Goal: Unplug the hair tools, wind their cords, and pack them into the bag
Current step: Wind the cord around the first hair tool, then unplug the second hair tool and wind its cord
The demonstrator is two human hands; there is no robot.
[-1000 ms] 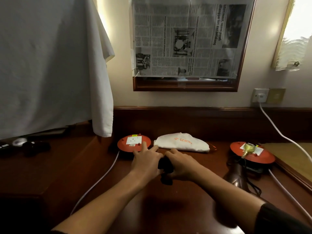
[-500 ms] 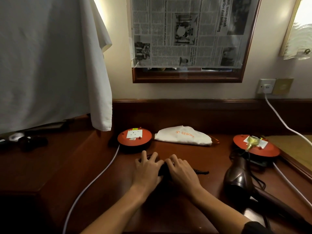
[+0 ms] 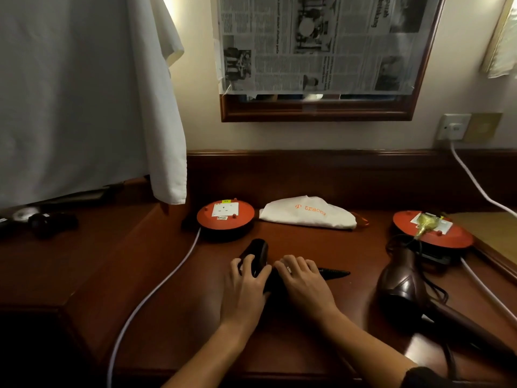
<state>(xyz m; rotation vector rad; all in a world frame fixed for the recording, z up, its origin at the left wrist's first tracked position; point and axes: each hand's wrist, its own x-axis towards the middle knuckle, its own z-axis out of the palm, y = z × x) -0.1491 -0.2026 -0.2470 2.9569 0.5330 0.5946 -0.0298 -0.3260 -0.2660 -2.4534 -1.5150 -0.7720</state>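
- Left hand [image 3: 246, 284] grips the chunky end, perhaps a plug, of a slim black tapered hair tool [image 3: 334, 273] on the dark wooden desk [image 3: 195, 317].
- Right hand [image 3: 305, 278] clasps its middle.
- That end shows only now; half a second ago it was hidden.

Readable lettering
Orange "tracey" across the white bag [image 3: 307, 212]; "belakang" sideways on the newspaper [image 3: 321, 43]; reel sticker [image 3: 222, 218] too small

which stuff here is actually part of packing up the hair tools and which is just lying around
Part of the job: black hair tool under left hand and right hand; brown hair dryer; white bag; orange reel with a plug in it.

Just lying about: hanging white cloth; newspaper on the mirror; dark items far left.
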